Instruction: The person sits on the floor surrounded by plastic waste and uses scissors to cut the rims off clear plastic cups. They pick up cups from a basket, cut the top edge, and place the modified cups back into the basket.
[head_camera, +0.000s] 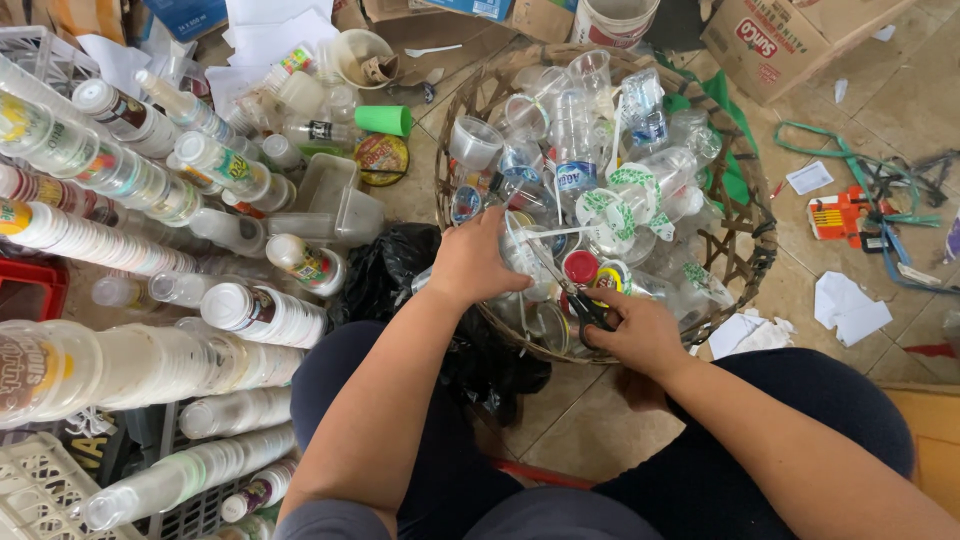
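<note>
My left hand (476, 262) grips a clear plastic cup (524, 252) at the near side of a round woven basket (752, 228). My right hand (634, 332) holds scissors (578, 298) with black handles, their blades pointing up toward the cup. The basket is heaped with several clear plastic cups and bottles (590, 150), some with green-and-white foil lids (606, 212). Both forearms reach over my knees in dark trousers.
Long stacks of nested plastic cups (130, 365) lie to the left over crates. A black plastic bag (385, 270) sits between my knees and the basket. A green cup (385, 120), cardboard boxes (790, 35), a white bucket (612, 20) and scattered paper scraps (848, 308) lie on the tiled floor.
</note>
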